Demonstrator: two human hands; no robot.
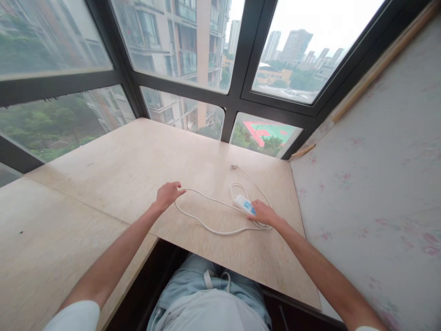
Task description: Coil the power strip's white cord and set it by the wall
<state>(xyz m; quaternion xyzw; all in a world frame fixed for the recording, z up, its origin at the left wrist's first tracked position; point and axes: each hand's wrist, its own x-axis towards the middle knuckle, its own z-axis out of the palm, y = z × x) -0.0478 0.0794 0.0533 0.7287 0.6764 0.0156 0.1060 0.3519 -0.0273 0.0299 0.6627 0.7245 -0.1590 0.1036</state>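
A white power strip (244, 203) with blue socket faces lies on the tabletop, and my right hand (263, 213) is closed over its near end. From it runs a white cord (210, 228) that spreads in loose loops over the wood. My left hand (168, 194) pinches a bend of this cord between thumb and fingers, to the left of the strip. The plug (234, 167) at the cord's end rests farther back on the table. My right palm and fingers hide part of the strip.
The pale wooden tabletop (113, 156) reaches back to dark window frames (182, 86). A wall with floral paper (372, 197) bounds the right side. The table's front edge lies just before my lap, with a dark gap beneath it.
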